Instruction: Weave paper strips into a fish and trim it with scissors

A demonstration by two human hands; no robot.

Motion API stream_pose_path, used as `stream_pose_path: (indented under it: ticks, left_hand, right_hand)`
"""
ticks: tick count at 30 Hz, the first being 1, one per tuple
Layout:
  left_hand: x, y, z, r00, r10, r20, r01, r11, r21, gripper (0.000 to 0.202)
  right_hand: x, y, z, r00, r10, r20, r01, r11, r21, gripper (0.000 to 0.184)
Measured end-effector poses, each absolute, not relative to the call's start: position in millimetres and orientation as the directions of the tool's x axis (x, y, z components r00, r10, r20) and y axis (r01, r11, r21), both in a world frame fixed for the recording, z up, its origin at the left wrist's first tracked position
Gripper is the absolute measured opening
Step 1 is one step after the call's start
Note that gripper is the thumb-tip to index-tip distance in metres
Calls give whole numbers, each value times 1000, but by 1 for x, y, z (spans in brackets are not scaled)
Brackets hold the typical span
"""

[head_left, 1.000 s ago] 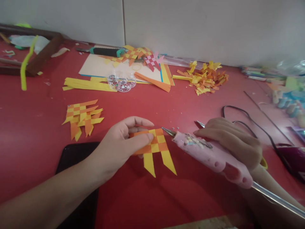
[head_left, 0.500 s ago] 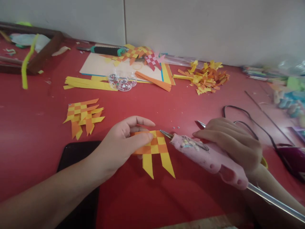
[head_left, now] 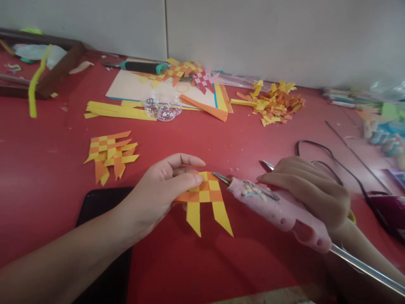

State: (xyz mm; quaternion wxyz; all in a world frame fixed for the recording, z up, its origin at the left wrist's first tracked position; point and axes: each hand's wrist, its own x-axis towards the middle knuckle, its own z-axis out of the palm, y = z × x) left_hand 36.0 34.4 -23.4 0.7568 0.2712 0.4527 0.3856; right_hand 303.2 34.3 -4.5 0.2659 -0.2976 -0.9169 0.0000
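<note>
My left hand [head_left: 171,181] pinches a woven orange and yellow paper fish [head_left: 205,196], thumb on top, with two yellow strips hanging toward me. My right hand [head_left: 310,190] is wrapped round a pink hot glue gun [head_left: 278,207]; a clear glue stick [head_left: 363,264] juts from its back end. The gun's metal nozzle is at the fish's upper right corner. A pointed metal tip [head_left: 266,164] sticks out beyond my right fingers; the rest of that tool is mostly hidden. Two tiny googly eyes [head_left: 234,169] lie on the red table just past the nozzle.
Finished woven fish [head_left: 110,152] lie at left, by a black flat object [head_left: 103,253] under my left forearm. Behind are yellow strips [head_left: 117,110], a clear bead case [head_left: 163,107] and a pile of paper scraps [head_left: 275,103]. A black cord [head_left: 332,150] curves at right.
The paper fish has tilted and shifted slightly up in my left hand. The glue gun's nozzle has moved a touch to the right, staying at the fish's corner.
</note>
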Motion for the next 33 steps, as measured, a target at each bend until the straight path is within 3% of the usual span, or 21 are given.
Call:
stream_pose_path:
  ticks: [10,15,20,24,26,28,30,32,33]
  left_hand:
    - [37,35,-21,287,828,-482,-404,560,723,15]
    - [36,34,-23,208,888,-410,-428,459,778,16]
    - [35,33,-30,208,900,-382,-366,434,823,22]
    - [35,31,-32,204,909,-363,-312,412,856,24]
    - [35,31,-32,193,911,-364,-290,408,866,25]
    - [35,31,-32,191,913,-361,-275,403,873,25]
    - [36,31,-31,206,912,-354,-270,400,876,24]
    - [36,31,-31,221,913,-343,-257,394,882,23]
    - [36,31,-30,223,914,-338,-247,389,888,23]
  right_hand:
    - [309,36,-5,-665,563,490,553,813,-184,20]
    - [322,40,2,-655,591,470,609,782,-135,22]
    - [353,72,8,-529,837,141,849,521,92,38]
    - [381,110,6,-411,892,-191,900,430,70,50]
    - [387,118,7,-401,882,-248,900,430,74,54]
    - [381,114,9,-401,902,-162,901,420,106,60]
    - [362,100,9,-362,932,28,926,356,125,58]
    - [335,82,6,-321,932,169,943,331,-28,35]
    - [321,74,3,-346,924,163,924,366,-113,23]
